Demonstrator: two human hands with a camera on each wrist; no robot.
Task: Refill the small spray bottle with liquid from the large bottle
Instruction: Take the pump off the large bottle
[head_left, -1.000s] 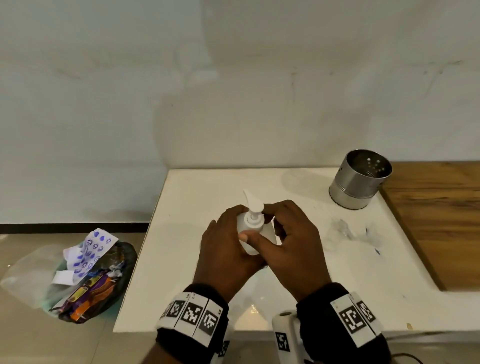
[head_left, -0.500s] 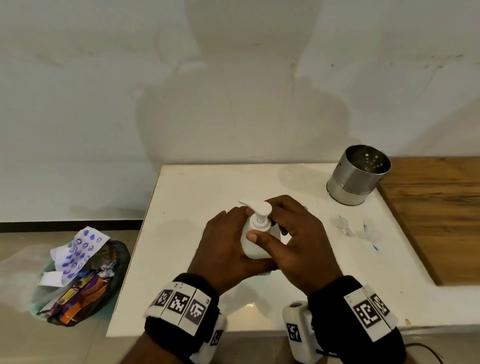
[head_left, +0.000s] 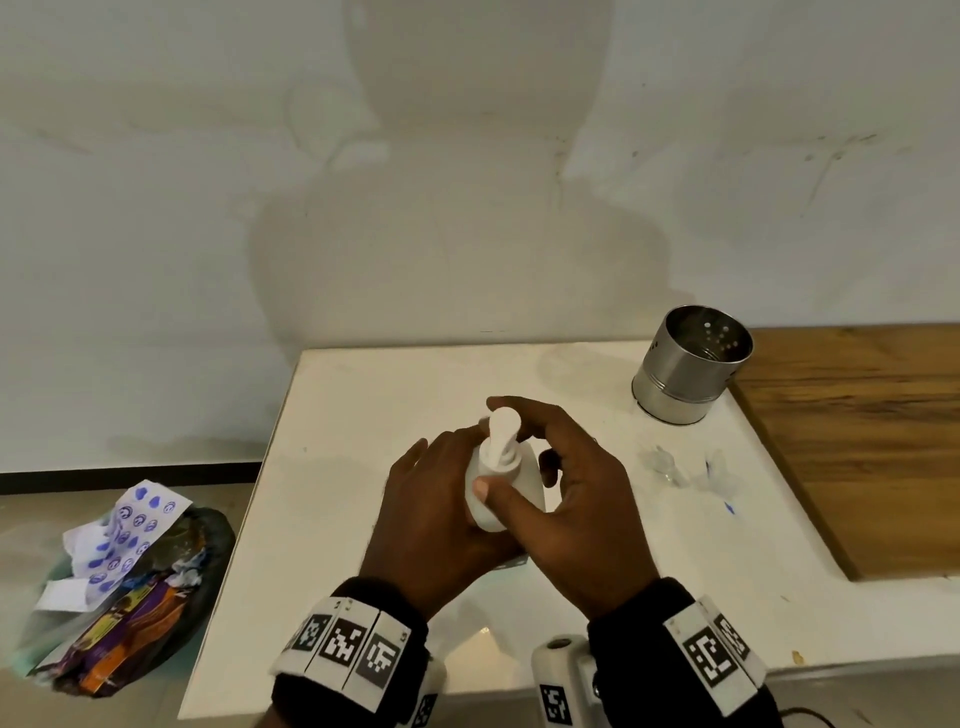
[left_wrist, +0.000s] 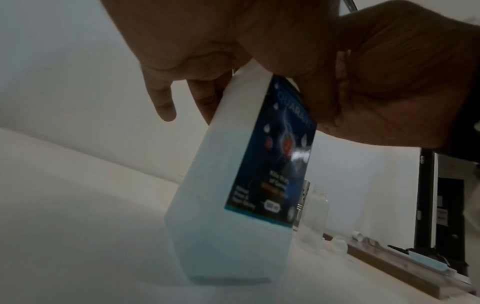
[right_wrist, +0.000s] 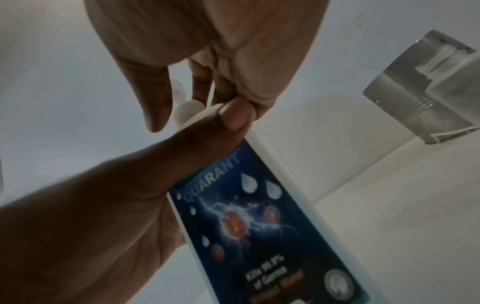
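Note:
The large white bottle with a blue label stands near the middle of the white counter. My left hand grips its body from the left. My right hand curls round the top, its fingers about the white pump head. Both hands show close up in the wrist views: left hand, right hand, label. The small clear spray bottle stands uncapped to the right, apart from both hands; it appears faintly on the counter.
A perforated metal cup stands at the back right beside a wooden board. Small clear cap parts lie near the small bottle. A rubbish bag sits on the floor to the left of the counter.
The pump head has turned: its nozzle pointed up-left, then left, and has now swung round further. Both hands have stayed on the large bottle.

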